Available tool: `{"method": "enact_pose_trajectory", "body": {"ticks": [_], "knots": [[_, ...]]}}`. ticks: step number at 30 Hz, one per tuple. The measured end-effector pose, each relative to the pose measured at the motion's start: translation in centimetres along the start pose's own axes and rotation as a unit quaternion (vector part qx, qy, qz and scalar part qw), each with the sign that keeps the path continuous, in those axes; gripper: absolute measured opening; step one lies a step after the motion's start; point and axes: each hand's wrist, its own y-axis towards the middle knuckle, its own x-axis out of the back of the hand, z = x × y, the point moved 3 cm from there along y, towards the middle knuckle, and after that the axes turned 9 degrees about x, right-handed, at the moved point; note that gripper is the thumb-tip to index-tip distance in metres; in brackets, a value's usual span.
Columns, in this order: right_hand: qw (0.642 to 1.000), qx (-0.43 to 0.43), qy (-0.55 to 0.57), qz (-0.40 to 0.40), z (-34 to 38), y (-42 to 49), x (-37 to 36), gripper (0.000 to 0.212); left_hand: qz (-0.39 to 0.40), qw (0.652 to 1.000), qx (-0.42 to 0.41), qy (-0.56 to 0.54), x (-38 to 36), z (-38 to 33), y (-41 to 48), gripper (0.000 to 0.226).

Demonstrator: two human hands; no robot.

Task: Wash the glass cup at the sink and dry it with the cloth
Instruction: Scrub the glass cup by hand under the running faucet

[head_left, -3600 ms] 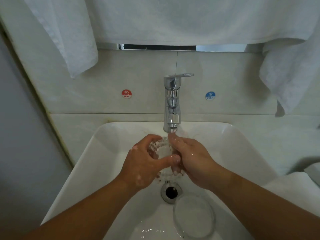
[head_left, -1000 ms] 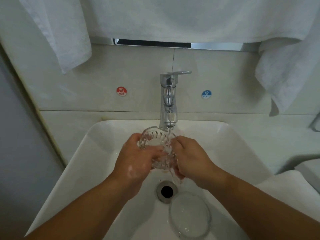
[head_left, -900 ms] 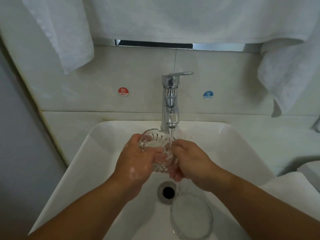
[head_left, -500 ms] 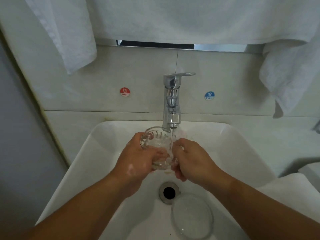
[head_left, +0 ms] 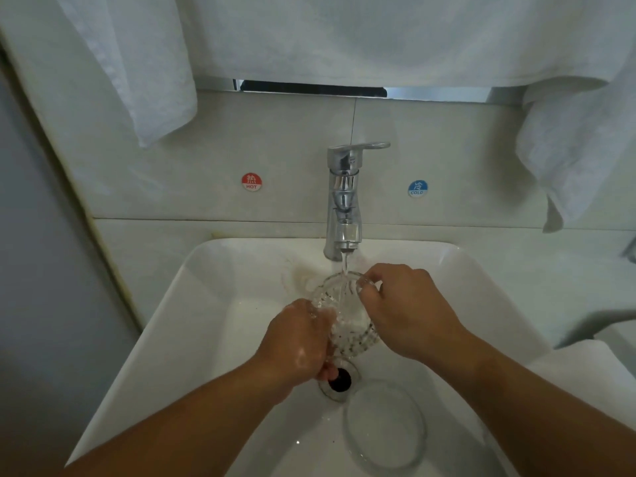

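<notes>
A pale tiled wall [head_left: 155, 187] was shown behind a white sink [head_left: 206, 304]; white towels [head_left: 137, 63] were hung across the top; a red HOT sticker [head_left: 251, 182] and a blue COLD sticker [head_left: 417, 188] were fixed either side of a chrome tap [head_left: 344, 187]; a thin stream of water [head_left: 344, 266] was run from the tap into the glass cup [head_left: 351, 325]; the ribbed cup was held over the basin, just above the drain [head_left: 340, 382], tilted with its mouth toward the tap; the cup's lower side was clasped in the curled grip of the left hand [head_left: 299, 342]; the rim was pinched in the grip of the right hand [head_left: 402, 311]; a clear glass dish [head_left: 385, 428] was laid on the basin floor beside the drain.
</notes>
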Motion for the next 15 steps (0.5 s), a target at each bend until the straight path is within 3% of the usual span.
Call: {"method": "enact_pose_trajectory", "body": {"ticks": [2, 8, 11, 13, 15], "knots": [[1.000, 0.001, 0.006, -0.015, -0.1, 0.0, 0.1, 0.029, -0.018, 0.999, -0.020, -0.020, -0.1, -0.1, 0.2, 0.025], [0.998, -0.018, 0.058, -0.027, -0.5, 0.1, -0.4, 0.028, 0.031, 0.988, -0.020, -0.149, -0.2, -0.3, 0.1, 0.045], [0.985, -0.052, 0.163, -0.009, -0.8, 0.1, -0.9, 0.016, 0.017, 0.977, -0.033, -0.210, 0.6, -0.7, 0.5, 0.041], [0.960, -0.072, 0.266, 0.043, -0.4, -0.2, -1.3, 0.006, 0.007, 0.969, -0.039, -0.244, 1.1, -1.0, 0.5, 0.042], [0.930, -0.087, 0.346, 0.092, 0.5, -0.7, -2.0, 0.011, 0.009, 0.960, -0.043, -0.275, 1.3, -1.1, 0.3, 0.042]]}}
